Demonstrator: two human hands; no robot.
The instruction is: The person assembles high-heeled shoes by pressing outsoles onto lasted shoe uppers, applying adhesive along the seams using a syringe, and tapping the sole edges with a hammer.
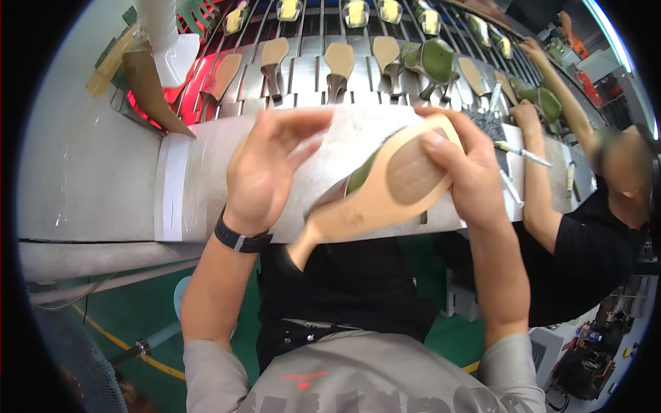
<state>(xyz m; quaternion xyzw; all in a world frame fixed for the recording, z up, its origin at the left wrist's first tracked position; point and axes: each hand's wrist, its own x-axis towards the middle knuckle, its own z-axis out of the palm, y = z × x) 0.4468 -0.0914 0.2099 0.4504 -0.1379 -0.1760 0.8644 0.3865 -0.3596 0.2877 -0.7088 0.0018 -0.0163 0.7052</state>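
My right hand [476,168] grips a high-heeled shoe [344,215] by its forepart, with the thumb pressed on the sole. The shoe's beige underside is turned up, and its narrow heel points down to the left. Some green upper shows along its far edge. To its left, my left hand [261,175] is raised above the bench, fingers apart and holding nothing. A dark watch strap circles that wrist. Both hands are slightly blurred.
Ahead, a slatted conveyor [303,69] carries several beige soles [339,60], a green heeled shoe [435,60] and shoes with yellow inside. A co-worker's hand [529,117] is at the right, near a brush [525,153]. A white duct [162,38] hangs at upper left.
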